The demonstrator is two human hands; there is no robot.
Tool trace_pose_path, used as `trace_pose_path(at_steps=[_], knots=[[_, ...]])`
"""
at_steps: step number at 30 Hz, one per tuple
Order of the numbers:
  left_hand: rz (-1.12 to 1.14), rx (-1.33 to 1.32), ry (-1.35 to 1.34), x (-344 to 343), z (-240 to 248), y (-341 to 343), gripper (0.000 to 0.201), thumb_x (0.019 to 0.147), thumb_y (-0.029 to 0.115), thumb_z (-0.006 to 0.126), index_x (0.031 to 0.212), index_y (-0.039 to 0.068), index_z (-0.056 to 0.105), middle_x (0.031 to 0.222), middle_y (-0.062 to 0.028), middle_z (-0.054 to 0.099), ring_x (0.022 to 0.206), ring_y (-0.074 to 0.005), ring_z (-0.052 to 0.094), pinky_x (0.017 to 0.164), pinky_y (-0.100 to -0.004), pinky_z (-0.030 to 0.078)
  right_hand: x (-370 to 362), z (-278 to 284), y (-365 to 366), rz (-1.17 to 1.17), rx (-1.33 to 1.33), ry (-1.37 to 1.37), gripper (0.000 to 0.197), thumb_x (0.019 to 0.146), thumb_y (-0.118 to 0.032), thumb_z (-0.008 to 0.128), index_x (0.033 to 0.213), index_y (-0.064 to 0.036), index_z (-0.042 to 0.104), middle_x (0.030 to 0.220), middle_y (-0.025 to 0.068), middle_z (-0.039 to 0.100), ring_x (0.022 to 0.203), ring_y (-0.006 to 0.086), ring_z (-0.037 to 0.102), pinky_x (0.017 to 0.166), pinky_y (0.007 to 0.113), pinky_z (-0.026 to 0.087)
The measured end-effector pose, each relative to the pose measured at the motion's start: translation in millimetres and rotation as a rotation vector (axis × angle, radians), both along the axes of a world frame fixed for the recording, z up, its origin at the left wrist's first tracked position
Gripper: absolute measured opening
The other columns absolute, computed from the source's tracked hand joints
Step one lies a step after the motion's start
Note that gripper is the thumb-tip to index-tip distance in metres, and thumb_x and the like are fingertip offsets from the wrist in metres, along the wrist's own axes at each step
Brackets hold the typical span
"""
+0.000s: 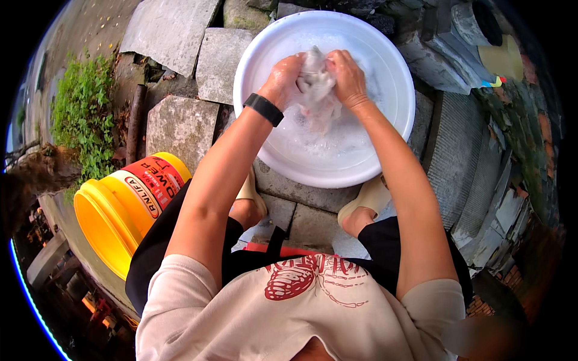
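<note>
A wet, pale piece of cloth point(317, 81) is bunched up between my two hands, above a large white plastic basin point(274, 151). My left hand point(284, 78), with a black band on its wrist, grips the cloth's left side. On the other side my right hand point(347, 77) has its fingers curled round the cloth. The lower end of the cloth hangs into sudsy water point(322, 135), blurred there. What kind of garment or cloth it is, I cannot make out.
A yellow bucket point(111, 213) with a red label lies to my left. Green weeds point(84, 114) and a rusty pipe point(136, 123) are beyond it. Stone slabs point(182, 126) pave the ground round the basin. Ridged grey slabs point(454, 153) and stacked blocks point(435, 63) stand to the right.
</note>
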State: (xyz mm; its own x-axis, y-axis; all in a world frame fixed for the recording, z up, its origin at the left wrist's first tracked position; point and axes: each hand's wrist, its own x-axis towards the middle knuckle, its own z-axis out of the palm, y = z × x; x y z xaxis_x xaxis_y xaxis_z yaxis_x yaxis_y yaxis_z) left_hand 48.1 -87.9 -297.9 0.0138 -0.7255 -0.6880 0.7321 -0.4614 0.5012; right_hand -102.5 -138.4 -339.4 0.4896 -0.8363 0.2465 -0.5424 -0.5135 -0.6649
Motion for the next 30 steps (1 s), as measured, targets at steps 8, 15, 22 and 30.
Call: trace_pose_path(at_steps=[8,15,22,30], knots=[[-0.107,0.125,-0.146,-9.0,-27.0,13.8,0.056,0.090,0.047,0.042,0.118,0.000,0.049,0.117,-0.0171,0.053,0.108,-0.0279,0.051,0.091,-0.0423,0.041,-13.1,-73.3,3.3,-0.427,0.635,0.099,0.055,0.085,-0.040,0.051,0.110,0.0085,0.051,0.112,0.0270,0.053,0.101,0.0362,0.052,0.087,0.041,0.042],[0.018,-0.222,0.700,25.3,-86.4,24.9,0.050,0.093,0.045,0.034,0.120,0.005,0.048,0.115,-0.0143,0.054,0.106,-0.0301,0.051,0.096,-0.0439,0.039,50.4,41.8,71.8,0.038,0.259,-0.309,0.023,0.078,-0.021,0.062,0.090,-0.0012,0.059,0.089,0.0135,0.058,0.078,0.0291,0.058,0.068,0.035,0.047],[-0.216,-0.135,-0.208,-9.9,-9.3,3.7,0.029,0.083,0.015,0.052,0.109,0.003,0.054,0.103,-0.0095,0.059,0.085,-0.0173,0.059,0.075,-0.0286,0.050,-14.7,6.5,3.1,-0.044,-0.086,-0.001,0.024,0.081,-0.027,0.053,0.085,-0.0047,0.061,0.088,0.0118,0.061,0.080,0.0289,0.060,0.070,0.037,0.048],[-0.238,0.105,-0.508,-12.6,-68.2,15.7,0.072,0.084,0.049,0.049,0.131,-0.003,0.034,0.136,-0.0215,0.033,0.122,-0.0284,0.037,0.097,-0.0404,0.034,-40.7,-108.4,5.1,-0.295,-0.013,0.519,0.029,0.082,-0.024,0.052,0.098,-0.0016,0.060,0.095,0.0191,0.062,0.087,0.0298,0.060,0.078,0.038,0.047]])
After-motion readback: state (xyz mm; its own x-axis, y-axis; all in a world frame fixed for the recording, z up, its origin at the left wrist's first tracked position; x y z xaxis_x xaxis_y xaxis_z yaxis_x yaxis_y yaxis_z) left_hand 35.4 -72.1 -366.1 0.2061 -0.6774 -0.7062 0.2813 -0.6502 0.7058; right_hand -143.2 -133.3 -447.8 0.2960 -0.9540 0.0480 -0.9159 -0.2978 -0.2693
